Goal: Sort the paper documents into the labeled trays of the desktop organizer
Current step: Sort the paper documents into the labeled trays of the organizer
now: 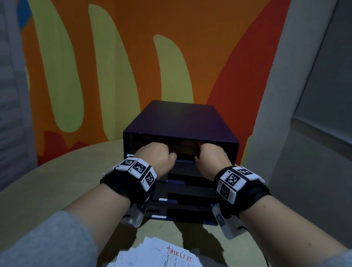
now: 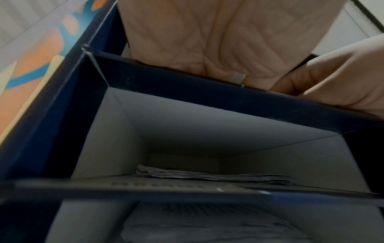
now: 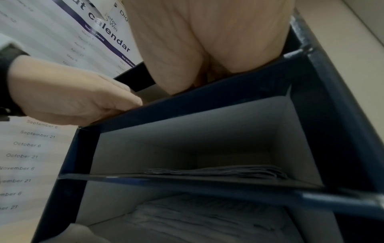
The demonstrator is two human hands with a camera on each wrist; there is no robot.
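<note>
Both hands are at the top slot of the dark blue organizer (image 1: pixel 181 131); the left hand (image 1: pixel 158 155) and right hand (image 1: pixel 210 157) reach in with fingers curled over the top tray's front edge, though whether they pinch a sheet inside I cannot tell; lower trays (image 3: pixel 207 174) already hold thin stacks, so the sorting looks partly done; in front of the organizer a loose pile of papers (image 1: pixel 172 263) remains, its top sheet hand-lettered "TASK LIST" in red; a "Calendar" page (image 3: pixel 41 136) listing dates shows beside it.
</note>
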